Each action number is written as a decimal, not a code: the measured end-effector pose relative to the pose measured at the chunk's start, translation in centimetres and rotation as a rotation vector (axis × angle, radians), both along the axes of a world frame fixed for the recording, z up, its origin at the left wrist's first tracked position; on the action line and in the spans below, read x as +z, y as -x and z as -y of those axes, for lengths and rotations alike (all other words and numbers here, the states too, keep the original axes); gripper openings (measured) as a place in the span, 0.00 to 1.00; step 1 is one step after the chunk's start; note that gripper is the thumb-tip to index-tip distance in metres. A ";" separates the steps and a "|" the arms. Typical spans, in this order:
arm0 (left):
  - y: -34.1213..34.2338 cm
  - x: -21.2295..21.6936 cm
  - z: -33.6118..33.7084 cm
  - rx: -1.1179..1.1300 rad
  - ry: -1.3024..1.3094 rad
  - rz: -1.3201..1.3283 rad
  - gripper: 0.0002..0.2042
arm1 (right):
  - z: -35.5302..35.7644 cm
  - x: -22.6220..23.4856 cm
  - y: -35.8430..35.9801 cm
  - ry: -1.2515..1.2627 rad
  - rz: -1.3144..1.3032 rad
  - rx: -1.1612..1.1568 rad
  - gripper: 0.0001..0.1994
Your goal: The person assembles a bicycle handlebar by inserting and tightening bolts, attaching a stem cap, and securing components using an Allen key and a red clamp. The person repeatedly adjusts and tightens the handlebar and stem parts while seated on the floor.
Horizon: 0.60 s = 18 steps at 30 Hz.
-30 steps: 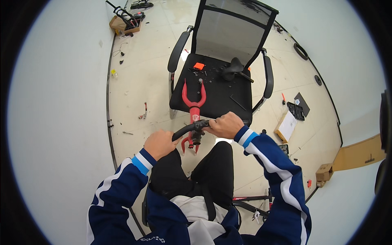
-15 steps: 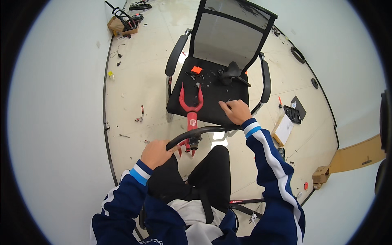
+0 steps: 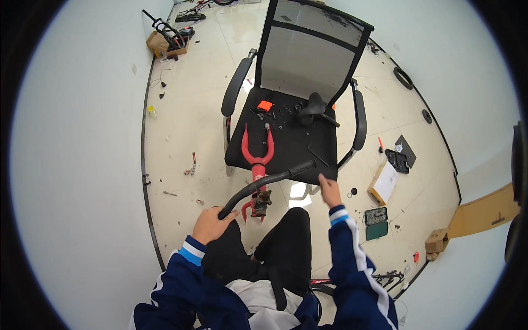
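Observation:
My left hand (image 3: 208, 225) is wrapped round the left end of a black curved handlebar (image 3: 286, 175). The bar slants up to the right, crossing in front of a red bicycle fork (image 3: 257, 159); I cannot tell whether they touch. The fork's two legs lie on the black chair seat (image 3: 289, 148). Below the bar, a dark metal clamp-like part (image 3: 263, 202) shows at the fork's lower end, with red prongs beside it. My right hand (image 3: 330, 192) is at the seat's front right edge, fingers extended, apart from the bar. A hex key (image 3: 318, 155) lies on the seat.
On the seat are a black bicycle saddle (image 3: 312, 107), an orange piece (image 3: 265, 105) and several small bolts. To the right on the floor lie a white-topped box (image 3: 384, 184), a black tool case (image 3: 397, 160) and a green parts case (image 3: 377, 223). Chair armrests (image 3: 358, 121) flank the seat.
My right hand has drawn back from the seat toward me, and a hex key now shows there. The handlebar's right end has swung up over the seat; my left hand keeps its hold.

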State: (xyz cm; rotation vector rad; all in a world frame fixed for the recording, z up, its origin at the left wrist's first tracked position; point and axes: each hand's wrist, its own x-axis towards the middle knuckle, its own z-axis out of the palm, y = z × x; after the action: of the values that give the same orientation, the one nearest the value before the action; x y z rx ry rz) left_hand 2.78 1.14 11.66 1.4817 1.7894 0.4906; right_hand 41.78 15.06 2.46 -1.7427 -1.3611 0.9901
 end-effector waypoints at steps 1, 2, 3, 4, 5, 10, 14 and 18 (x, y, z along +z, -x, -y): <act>-0.2 -0.1 -0.1 0.010 0.001 0.016 0.27 | 1.5 -1.3 0.3 0.080 -0.147 -0.050 0.27; -0.1 -0.5 0.2 0.032 -0.018 0.030 0.27 | 3.3 -1.2 1.9 0.161 -0.311 -0.093 0.25; 0.0 -1.0 0.3 0.052 -0.037 0.045 0.26 | 5.2 0.1 3.8 0.244 -0.472 -0.137 0.22; -0.1 -1.1 0.4 0.063 -0.056 0.062 0.26 | 6.5 0.7 4.6 0.314 -0.571 -0.154 0.22; -0.3 -0.9 0.3 0.070 -0.073 0.020 0.26 | 7.7 1.1 5.2 0.383 -0.670 -0.173 0.21; -0.7 0.5 -0.2 0.080 -0.260 -0.211 0.24 | 9.1 3.9 6.0 0.282 -0.749 -0.082 0.18; 0.0 1.1 -0.6 -0.025 -0.423 -0.287 0.21 | 6.3 6.9 4.3 0.182 -0.885 -0.163 0.19; 1.3 0.3 -1.0 -0.157 -0.478 -0.266 0.20 | 5.7 8.3 4.2 0.141 -0.790 -0.046 0.14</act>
State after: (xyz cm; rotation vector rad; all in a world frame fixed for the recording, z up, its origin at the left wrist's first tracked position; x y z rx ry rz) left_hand 1.51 2.10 11.99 2.0821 1.8136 0.7018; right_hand 37.60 9.40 10.77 -1.2358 -0.7471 1.5537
